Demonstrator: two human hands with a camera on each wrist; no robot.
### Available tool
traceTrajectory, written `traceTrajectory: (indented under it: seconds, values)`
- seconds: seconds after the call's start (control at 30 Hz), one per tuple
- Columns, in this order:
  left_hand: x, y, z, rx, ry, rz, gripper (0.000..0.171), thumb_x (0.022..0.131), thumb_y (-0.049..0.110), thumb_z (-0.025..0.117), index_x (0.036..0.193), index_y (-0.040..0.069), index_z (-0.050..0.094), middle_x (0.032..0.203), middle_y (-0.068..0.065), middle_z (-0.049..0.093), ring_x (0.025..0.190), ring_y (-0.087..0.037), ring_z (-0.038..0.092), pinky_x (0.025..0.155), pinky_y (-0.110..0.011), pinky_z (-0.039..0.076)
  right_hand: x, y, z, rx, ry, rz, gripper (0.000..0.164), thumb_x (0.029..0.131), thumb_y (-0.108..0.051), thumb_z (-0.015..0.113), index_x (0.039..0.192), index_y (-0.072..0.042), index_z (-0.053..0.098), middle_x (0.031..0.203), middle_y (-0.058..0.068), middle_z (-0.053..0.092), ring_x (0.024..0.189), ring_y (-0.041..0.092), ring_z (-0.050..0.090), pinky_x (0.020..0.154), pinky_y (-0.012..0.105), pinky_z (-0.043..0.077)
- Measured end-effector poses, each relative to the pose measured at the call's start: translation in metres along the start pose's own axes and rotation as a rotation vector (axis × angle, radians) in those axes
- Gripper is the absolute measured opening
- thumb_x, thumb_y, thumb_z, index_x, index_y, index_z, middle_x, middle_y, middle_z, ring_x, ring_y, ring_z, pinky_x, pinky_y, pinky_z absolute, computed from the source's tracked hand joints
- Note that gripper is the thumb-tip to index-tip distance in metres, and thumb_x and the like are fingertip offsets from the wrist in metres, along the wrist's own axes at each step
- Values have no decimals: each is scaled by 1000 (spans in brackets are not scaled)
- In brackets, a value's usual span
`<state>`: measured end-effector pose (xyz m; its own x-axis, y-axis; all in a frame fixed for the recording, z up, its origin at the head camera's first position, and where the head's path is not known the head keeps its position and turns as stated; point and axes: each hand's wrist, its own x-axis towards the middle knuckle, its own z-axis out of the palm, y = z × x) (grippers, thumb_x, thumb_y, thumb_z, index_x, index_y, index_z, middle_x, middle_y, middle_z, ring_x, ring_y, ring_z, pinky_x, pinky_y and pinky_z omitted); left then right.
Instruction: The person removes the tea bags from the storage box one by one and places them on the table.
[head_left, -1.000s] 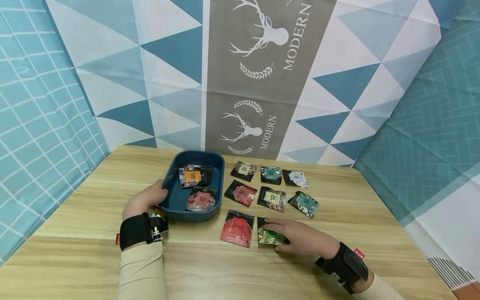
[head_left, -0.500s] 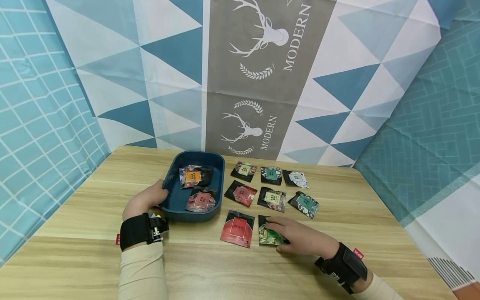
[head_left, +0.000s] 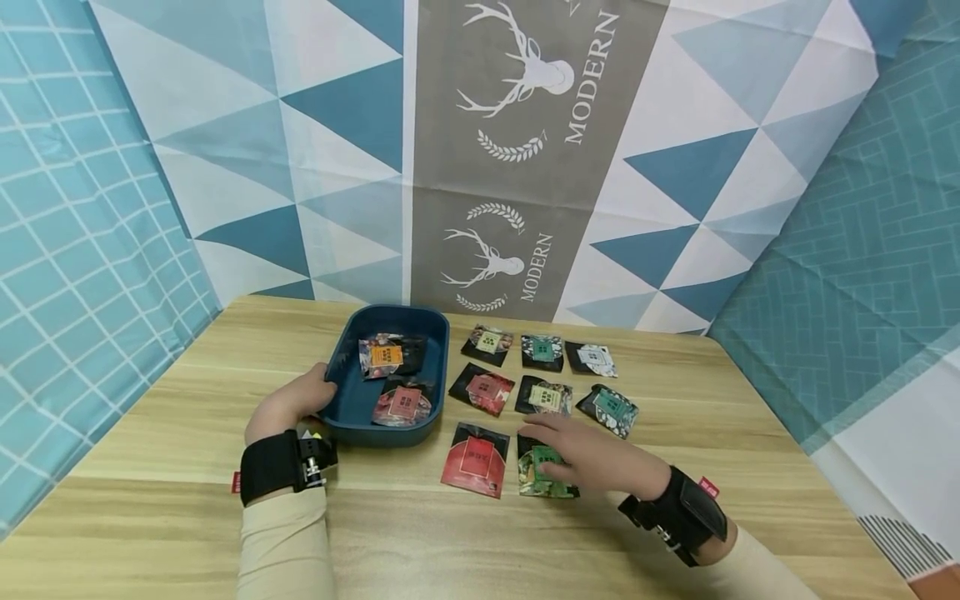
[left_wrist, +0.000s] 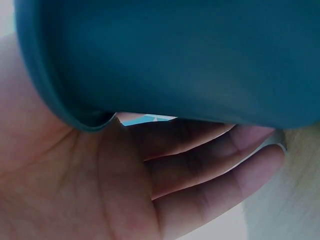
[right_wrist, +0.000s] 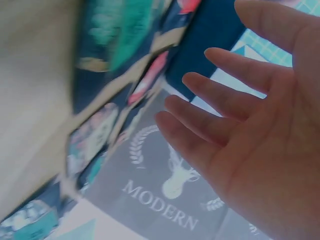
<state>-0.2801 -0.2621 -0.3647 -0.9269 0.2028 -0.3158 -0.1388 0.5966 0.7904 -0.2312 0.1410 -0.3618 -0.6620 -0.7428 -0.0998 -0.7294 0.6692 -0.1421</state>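
A dark blue plastic bin sits left of centre on the table, and my left hand grips its left side. Along the bin's outer wall, the left fingers show in the left wrist view; the thumb is hidden there. Two packets lie inside, one with an orange label, one with a pinkish-red label. My right hand hovers over a green-labelled packet, partly covering it. Its fingers are spread and hold nothing. Beside that packet lies a red one.
Behind the right hand, several more flat black packets with coloured labels lie in rows, among them a red-labelled one and a teal-labelled one. The wooden table ends at a patterned cloth backdrop.
The right hand, earlier with its fingers on the green-labelled packet, has lifted and shifted slightly away from me, uncovering more of it. The left hand and bin stay put.
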Motion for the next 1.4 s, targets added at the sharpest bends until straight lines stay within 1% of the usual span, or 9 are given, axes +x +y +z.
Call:
traceTrajectory:
  seconds: [0.17,0.33,0.53,0.67,0.77,0.9,1.1,1.23,1.4]
  values:
    - [-6,3,2,12,15,-7,49,96,8,22,137,-16,10,119,-36,35,95,-38,52,73,-41,51,15,-7,-10,-47,64,-74,48,92,-28,58,135,-10,47,141,11,43,127,25,45,100,37,42]
    - [-5,2,1,23,24,-11,48,96,8,22,136,-16,11,116,-35,37,92,-36,52,72,-40,50,35,-17,-20,-65,93,-100,50,91,-31,58,136,-12,46,140,8,46,127,22,46,101,36,41]
    - [-5,0,1,9,18,-7,50,96,8,22,138,-15,8,123,-37,32,98,-40,50,75,-43,50,63,-30,-28,-94,154,-77,43,93,-33,55,132,-15,52,136,5,51,123,18,50,97,34,45]
    - [-5,-2,1,6,11,-11,51,97,9,21,140,-13,5,129,-40,26,104,-44,47,77,-45,49,84,-41,-30,-64,219,-49,36,93,-28,56,126,-15,55,126,2,56,108,13,57,87,27,47]
    - [-6,-2,0,1,14,-14,51,97,9,21,140,-13,4,129,-40,26,104,-45,46,77,-46,49,101,-51,-28,-25,247,-38,35,93,-26,55,126,-14,54,126,2,55,109,13,55,90,24,44]
    - [-8,-2,-1,-16,9,-6,52,96,8,21,140,-13,4,130,-40,25,107,-46,45,80,-48,49,121,-62,-22,35,241,-28,38,93,-25,56,129,-13,52,132,3,51,118,15,51,97,21,40]
    - [-7,-2,2,-23,10,-1,50,97,9,21,140,-13,7,128,-40,29,104,-43,48,78,-45,51,145,-66,-12,85,227,-34,35,93,-21,55,127,-12,54,131,4,51,116,15,52,93,20,41]
    - [-6,-1,2,-18,15,1,50,97,9,21,140,-13,7,128,-40,28,102,-44,48,77,-45,50,162,-65,-10,52,238,-30,31,92,-21,57,122,-11,58,125,3,56,111,14,54,89,21,43]
    - [-6,2,3,-19,10,-4,51,97,9,21,141,-12,5,130,-40,26,103,-44,48,76,-45,50,176,-64,-8,-26,150,-10,36,90,-24,61,124,-13,58,125,4,56,107,16,55,83,23,44]
